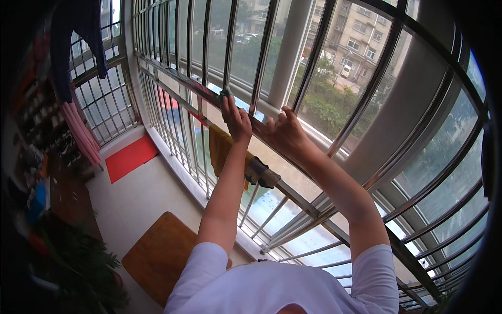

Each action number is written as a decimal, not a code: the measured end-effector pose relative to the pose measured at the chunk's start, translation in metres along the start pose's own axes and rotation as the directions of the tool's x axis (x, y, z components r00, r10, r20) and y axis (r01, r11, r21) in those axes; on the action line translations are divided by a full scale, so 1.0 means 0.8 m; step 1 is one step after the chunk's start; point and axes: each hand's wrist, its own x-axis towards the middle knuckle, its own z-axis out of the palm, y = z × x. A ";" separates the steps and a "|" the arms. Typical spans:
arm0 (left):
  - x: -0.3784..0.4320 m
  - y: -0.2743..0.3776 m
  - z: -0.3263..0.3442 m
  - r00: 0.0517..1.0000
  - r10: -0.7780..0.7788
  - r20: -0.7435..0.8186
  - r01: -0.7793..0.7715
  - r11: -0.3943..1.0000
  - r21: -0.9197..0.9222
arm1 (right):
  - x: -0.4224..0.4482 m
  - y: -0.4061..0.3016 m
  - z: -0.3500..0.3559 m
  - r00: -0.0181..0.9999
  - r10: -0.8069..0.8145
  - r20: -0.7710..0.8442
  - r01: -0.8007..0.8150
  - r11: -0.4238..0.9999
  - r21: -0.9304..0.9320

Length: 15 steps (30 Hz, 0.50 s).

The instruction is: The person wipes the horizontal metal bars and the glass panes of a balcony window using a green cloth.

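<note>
My left hand (238, 121) is at the horizontal metal rail (196, 89) of a window grille. Its fingertips are on a small dark cloth (225, 93), bunched against the foot of a vertical metal bar (230, 47). My right hand (288, 131) lies farther right over the same rail, fingers bent, near another vertical bar (313, 59); whether it grips anything is hidden from this angle. Below my left hand, a mustard-yellow cloth (220, 147) drapes over a lower rail. Beside it, a dark and brown wrapping (262, 172) surrounds that rail.
A brown wooden stool or small table (160, 255) stands below my left arm. Beyond it a red mat (131, 157) lies on the pale floor (133, 204). Dark trousers (74, 35) and a pink cloth (80, 131) hang at left, above a leafy plant (82, 267). Bars curve around the right.
</note>
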 end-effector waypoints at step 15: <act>-0.026 0.024 -0.026 0.993 0.002 0.118 0.015 0.990 -0.143 | 0.005 -0.014 -0.009 0.996 0.072 0.055 -0.079 0.988 0.133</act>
